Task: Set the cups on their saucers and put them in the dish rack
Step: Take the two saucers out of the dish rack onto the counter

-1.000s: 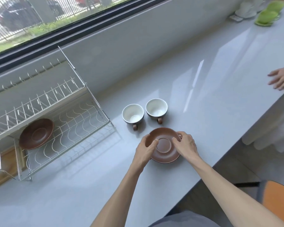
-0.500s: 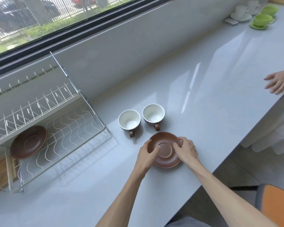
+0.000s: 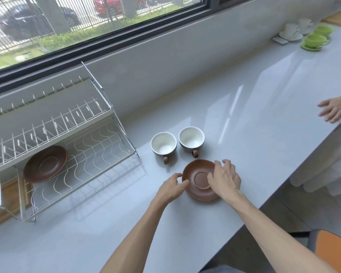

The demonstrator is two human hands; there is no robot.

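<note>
Now your two hands are at the brown saucer on the grey counter, one on each side. Your left hand touches the left rim of this saucer with curled fingertips, and the thumb is also at the rim, so it looks like a light pinch of the edge. Your right hand lies over the right part of the saucer, its fingers bent down on the rim and on the inner ring; it holds the saucer from this side. The saucer is flat on the counter.

Just beyond your hands stand two cups, both upright, white inside and brown outside, with the handles pointing toward you. The left cup is beyond your left hand, the right cup is beyond your right hand, and they are just beside each other. Neither cup is on a saucer.

Far to the left of your left hand is the wire dish rack. On its lower level a second brown saucer leans, tilted.

Well to the right of your right hand, another person's hand rests at the counter edge.
</note>
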